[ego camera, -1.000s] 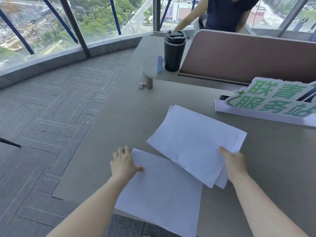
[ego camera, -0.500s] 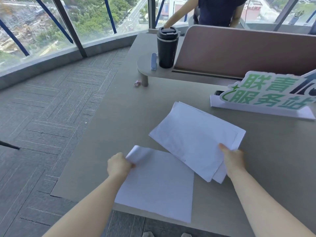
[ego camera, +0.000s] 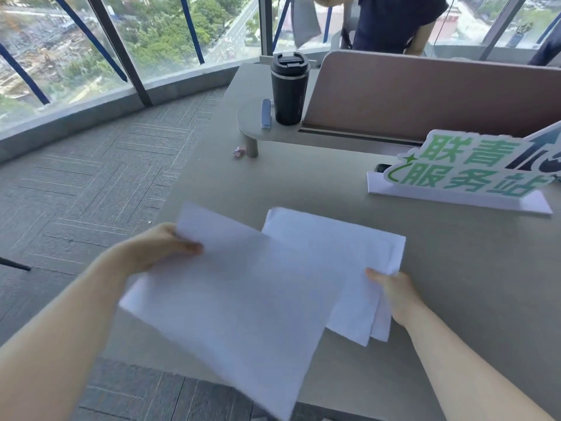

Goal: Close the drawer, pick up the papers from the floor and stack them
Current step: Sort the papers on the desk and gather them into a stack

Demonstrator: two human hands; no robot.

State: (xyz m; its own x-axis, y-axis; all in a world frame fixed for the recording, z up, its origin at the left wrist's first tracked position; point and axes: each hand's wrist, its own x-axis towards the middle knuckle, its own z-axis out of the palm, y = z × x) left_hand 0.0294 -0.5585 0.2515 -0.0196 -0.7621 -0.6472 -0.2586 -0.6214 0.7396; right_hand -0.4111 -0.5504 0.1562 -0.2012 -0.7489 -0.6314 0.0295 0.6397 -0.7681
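A single white sheet [ego camera: 236, 305] is lifted off the grey desk [ego camera: 473, 284], and my left hand [ego camera: 158, 247] grips it at its far left corner. Its right side overlaps a small stack of white papers [ego camera: 343, 247] lying on the desk. My right hand [ego camera: 394, 293] holds that stack at its near right edge, thumb on top. No drawer is in view.
A black travel mug [ego camera: 289, 89] and a blue pen [ego camera: 266, 113] stand on a small raised shelf [ego camera: 252, 126] at the back. A green-lettered sign [ego camera: 467, 171] sits at the right. A person [ego camera: 397, 22] stands behind the brown partition [ego camera: 425, 92]. Carpeted floor [ego camera: 76, 192] lies left.
My left hand has taken hold of the near sheet, lifted it off the desk and carried it right, over the stack. My right hand stays on the stack.
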